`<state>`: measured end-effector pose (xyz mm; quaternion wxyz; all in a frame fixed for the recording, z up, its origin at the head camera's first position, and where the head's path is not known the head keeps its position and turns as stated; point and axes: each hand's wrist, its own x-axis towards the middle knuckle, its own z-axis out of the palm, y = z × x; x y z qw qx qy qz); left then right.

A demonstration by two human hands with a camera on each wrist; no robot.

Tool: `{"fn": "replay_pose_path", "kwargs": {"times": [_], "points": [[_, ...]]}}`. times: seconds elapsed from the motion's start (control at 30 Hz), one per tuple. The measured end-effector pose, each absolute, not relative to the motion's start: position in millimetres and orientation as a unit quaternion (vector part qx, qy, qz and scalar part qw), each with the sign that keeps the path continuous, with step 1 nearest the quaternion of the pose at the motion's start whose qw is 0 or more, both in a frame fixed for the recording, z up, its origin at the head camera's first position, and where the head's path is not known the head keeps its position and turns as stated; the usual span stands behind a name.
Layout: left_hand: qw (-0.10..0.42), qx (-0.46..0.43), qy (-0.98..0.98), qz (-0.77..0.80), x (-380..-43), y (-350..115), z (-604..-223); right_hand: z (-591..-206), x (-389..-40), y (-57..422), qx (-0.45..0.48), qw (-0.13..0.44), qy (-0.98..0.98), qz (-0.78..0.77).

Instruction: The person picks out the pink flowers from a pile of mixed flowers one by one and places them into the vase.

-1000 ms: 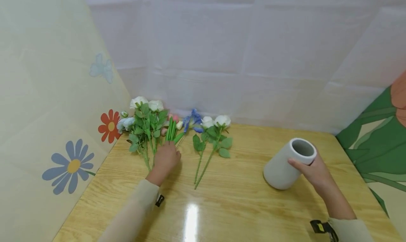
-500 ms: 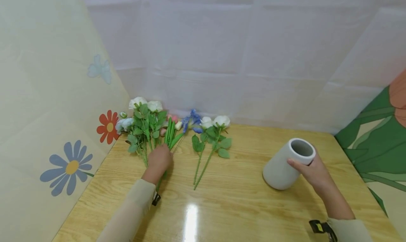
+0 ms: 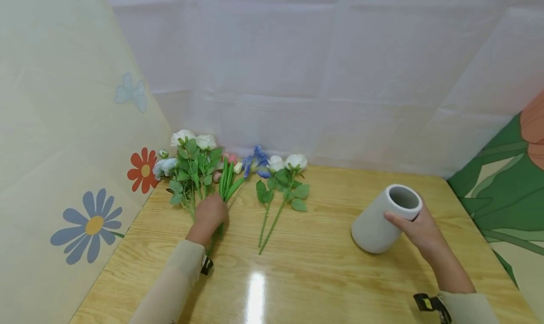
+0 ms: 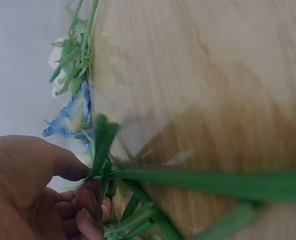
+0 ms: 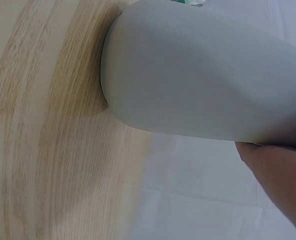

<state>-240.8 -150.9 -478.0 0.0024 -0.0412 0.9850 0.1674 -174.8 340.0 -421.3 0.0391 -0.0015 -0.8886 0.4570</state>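
At the left of the head view, my left hand is among the flowers, at the lower end of a tulip's long green leaves. In the left wrist view, thumb and fingers pinch its green stem; a broad leaf runs off to the right. Pink and white tulip heads lie behind. On the right, my right hand grips a white vase near its rim, thumb on the near side. In the right wrist view the vase has its base at the tabletop.
White roses with leafy stems and pale blue flowers lie left of my left hand. A blue iris lies behind, beside two white roses. The wooden table meets a pale cloth backdrop.
My left hand has drawn back toward me and slightly left, down along the tulip's leaves, and a green stem now shows below it. The right hand and vase have stayed in place.
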Motion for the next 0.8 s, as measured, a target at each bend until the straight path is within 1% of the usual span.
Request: {"fn": "replay_pose_path", "kwargs": {"times": [0.17, 0.27, 0.4, 0.47, 0.57, 0.8], "points": [[-0.007, -0.026, 0.98, 0.197, -241, -154, -475, -421, -174, 340, -0.005, 0.034, -0.89, 0.455], [-0.022, -0.021, 0.977, 0.21, -241, -155, -473, -421, -175, 340, -0.006, 0.034, -0.89, 0.456], [-0.057, -0.018, 0.976, 0.211, -241, -157, -469, -422, -175, 340, -0.005, 0.037, -0.889, 0.456], [-0.059, -0.02, 0.974, 0.218, -241, -158, -467, -423, -175, 340, -0.002, 0.038, -0.889, 0.457], [-0.047, -0.028, 0.97, 0.236, -239, -159, -462, -423, -175, 341, 0.0, 0.04, -0.888, 0.458], [0.004, -0.067, 0.944, 0.323, -236, -160, -453, -422, -175, 340, -0.007, 0.032, -0.888, 0.459]]}}
